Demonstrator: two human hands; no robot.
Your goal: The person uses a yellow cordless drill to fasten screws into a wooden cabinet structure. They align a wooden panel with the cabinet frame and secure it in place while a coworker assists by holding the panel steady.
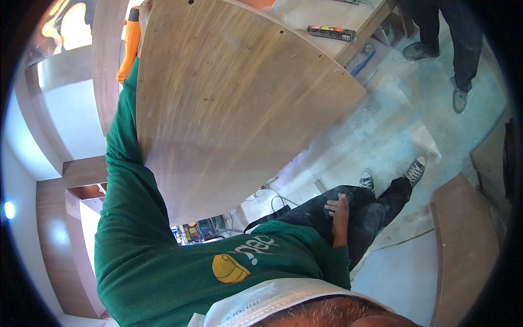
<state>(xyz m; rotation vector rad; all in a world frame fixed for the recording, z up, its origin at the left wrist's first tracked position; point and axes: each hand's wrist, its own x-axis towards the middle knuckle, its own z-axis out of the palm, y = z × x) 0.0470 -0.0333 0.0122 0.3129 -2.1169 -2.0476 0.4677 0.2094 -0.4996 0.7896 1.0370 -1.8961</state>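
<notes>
Evidently, the right hand (339, 208) is empty, fingers loosely extended, over trousers (362, 229); left hand (145, 12), far left beside wooden panel (234, 103), grip indeterminable.

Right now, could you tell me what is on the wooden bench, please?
A dark tube and an unclear item lie on the bench; the wooden panel hides whatever is beneath it.

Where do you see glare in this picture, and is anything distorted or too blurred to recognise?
In the head view, a small round light glares at the far left, and a warm patch at upper left is washed out; the fisheye rim goes black and bends the surroundings; the wooden panel shows readable grain, and the right hand shows distinguishable fingers.
</notes>
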